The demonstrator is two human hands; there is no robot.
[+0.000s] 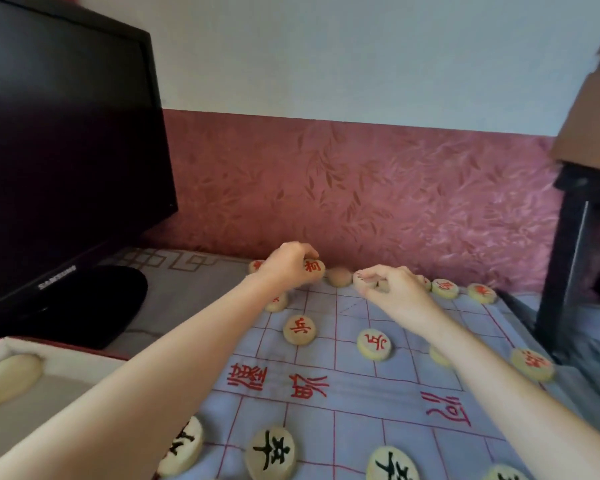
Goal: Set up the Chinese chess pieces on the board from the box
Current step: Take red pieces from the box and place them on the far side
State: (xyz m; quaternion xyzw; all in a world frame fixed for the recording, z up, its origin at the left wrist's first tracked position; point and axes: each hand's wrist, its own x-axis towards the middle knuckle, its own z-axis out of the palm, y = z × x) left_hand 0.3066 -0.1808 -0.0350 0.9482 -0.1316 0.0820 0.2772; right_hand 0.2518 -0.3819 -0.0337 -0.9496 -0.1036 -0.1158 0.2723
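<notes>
Head view, far edge of cloth board (388, 393): both hands work the red back row, where the pieces must sit in fixed order.
Left hand (288, 268): fingers curled, pinching a red-marked piece (314, 266) tilted above the row.
Right hand (392, 289): fingers narrowed onto a pale piece (364, 280) lying in the row.
Red pawns (299, 329) stand nearer; black pieces (270, 452) nearest.
Box (63, 362), near left, holds one piece more.

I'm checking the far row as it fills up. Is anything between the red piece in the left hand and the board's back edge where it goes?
Nothing visible blocks it. The left hand holds the red piece right at the back row. A blank-faced piece sits just beside it, toward the right hand.
</notes>
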